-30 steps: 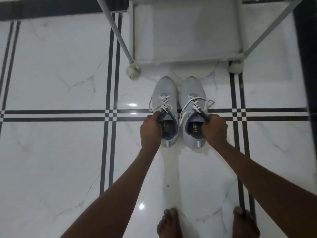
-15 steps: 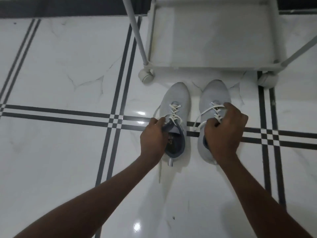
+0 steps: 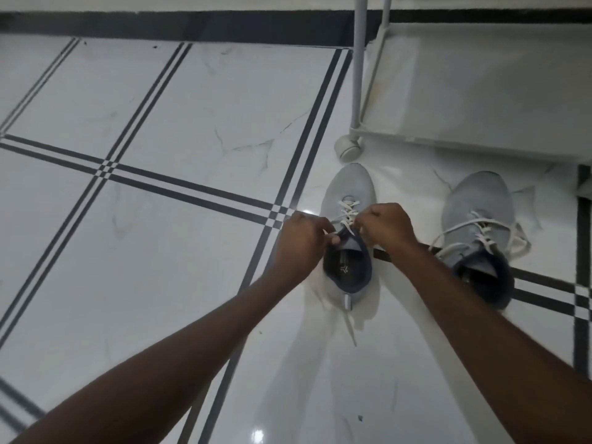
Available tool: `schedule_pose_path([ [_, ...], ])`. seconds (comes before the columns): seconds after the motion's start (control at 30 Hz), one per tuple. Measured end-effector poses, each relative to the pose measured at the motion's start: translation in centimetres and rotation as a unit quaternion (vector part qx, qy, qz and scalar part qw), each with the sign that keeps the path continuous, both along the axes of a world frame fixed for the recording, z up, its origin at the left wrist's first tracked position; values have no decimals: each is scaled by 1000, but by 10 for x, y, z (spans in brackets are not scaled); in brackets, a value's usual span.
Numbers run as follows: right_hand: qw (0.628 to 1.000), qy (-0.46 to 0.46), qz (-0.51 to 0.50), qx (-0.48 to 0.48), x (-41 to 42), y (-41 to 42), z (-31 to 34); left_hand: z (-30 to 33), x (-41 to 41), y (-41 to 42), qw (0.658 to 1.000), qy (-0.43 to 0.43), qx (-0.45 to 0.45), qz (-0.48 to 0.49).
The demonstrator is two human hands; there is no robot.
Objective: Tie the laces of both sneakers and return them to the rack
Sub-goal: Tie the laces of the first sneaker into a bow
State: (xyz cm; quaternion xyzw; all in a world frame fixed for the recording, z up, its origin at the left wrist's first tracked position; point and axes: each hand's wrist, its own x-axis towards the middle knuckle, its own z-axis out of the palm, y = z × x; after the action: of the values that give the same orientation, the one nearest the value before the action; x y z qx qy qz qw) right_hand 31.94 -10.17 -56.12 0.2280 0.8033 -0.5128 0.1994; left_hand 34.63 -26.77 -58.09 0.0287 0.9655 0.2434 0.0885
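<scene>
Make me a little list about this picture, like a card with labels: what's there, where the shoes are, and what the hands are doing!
place: white tiled floor with dark stripes
left sneaker: on the floor, laces untied
right sneaker: on the floor, apart from the other, laces loose
left hand: pinching at the left sneaker's laces
right hand: also at the left sneaker's laces
rack: white, just beyond the sneakers
done yet: no, neither sneaker is tied

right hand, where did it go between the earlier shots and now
The right hand let go of the right sneaker and crossed to the left sneaker, where it now pinches the laces opposite the left hand. The left hand kept its grip at that shoe's collar. Both sneakers stayed on the floor before the rack, laces untied.
</scene>
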Motion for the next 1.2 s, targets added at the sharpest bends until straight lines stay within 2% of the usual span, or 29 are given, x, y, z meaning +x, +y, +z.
schedule_pose_path([
  [0.07, 984, -36, -97, -142, -5, 6, 14, 3, -4, -5, 998, -34, 43, 7],
  [0.13, 962, -15, -175, -211, -9, 20, 26, 8, -7, -9, 997, -54, 56, -4],
  [0.2, 949, 14, -231, -213, -10, 37, 28, 13, -10, -13, 996, -72, 51, -20],
  [0.27, 957, 15, -242, -159, -6, 44, 26, 19, -15, -16, 994, -98, 45, -25],
  [0.3, 971, 11, -218, -103, -1, 44, 20, 21, -18, -16, 993, -110, 43, -27],
  [0.37, 992, 1, -100, 82, 11, 43, 15, 27, -25, -14, 992, -116, 19, -36],
  [0.43, 970, -9, 5, 242, 23, 40, 16, 35, -32, -10, 991, -114, -22, -60],
  [0.5, 953, 11, 39, 300, 32, 32, 19, 42, -40, -6, 985, -137, -59, -84],
  [0.6, 950, 126, 100, 268, 36, 13, 12, 52, -51, 1, 972, -169, -115, -118],
  [0.7, 956, 137, 181, 185, 37, 0, -2, 58, -56, 11, 961, -139, -194, -141],
  [0.8, 951, 160, 179, 194, 33, 0, -5, 56, -50, 26, 938, -86, -310, -128],
  [0.9, 942, 175, 188, 218, 32, 3, -8, 60, -53, 35, 925, -94, -346, -128],
  [1.03, 938, 188, 180, 227, 31, 4, -15, 73, -66, 28, 917, -180, -329, -134],
  [1.13, 942, 185, 170, 222, 29, 4, -15, 61, -70, 17, 911, -320, -222, -136],
  [1.2, 945, 180, 171, 213, 28, 6, -16, 47, -64, 9, 926, -325, -150, -120],
])
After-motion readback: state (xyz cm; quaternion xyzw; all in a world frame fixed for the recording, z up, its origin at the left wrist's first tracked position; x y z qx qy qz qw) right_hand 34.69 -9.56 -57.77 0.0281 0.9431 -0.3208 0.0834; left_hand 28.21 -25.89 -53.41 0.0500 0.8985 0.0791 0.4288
